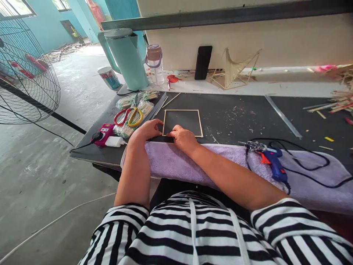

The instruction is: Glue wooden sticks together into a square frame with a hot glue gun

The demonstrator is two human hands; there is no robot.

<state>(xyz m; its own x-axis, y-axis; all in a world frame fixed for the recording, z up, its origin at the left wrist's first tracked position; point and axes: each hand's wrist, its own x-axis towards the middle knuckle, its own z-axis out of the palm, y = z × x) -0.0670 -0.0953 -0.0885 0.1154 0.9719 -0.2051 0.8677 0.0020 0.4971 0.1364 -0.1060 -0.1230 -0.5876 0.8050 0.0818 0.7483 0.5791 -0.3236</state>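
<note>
A square frame of thin wooden sticks [181, 110] lies flat on the dark tabletop [231, 117]. At its near left corner, my left hand [147, 129] is closed, thumb and fingers pinching the left stick's lower end. My right hand [183, 138] pinches the near stick just right of that same corner. The fingertips of both hands almost meet there and partly hide the joint. Under my forearms runs a folded purple towel [165, 158] along the table's front edge. On the towel's right part rests a blue glue gun [275, 165] with a black cord.
Scissors [135, 116] lie on bagged sticks [124, 129] at left, beside a pink power strip [106, 133]. Behind stand a kettle [125, 59], a bottle [154, 66], a phone [203, 62] and a stick model [234, 70]. A metal strip [284, 116] and loose sticks [340, 99] lie right.
</note>
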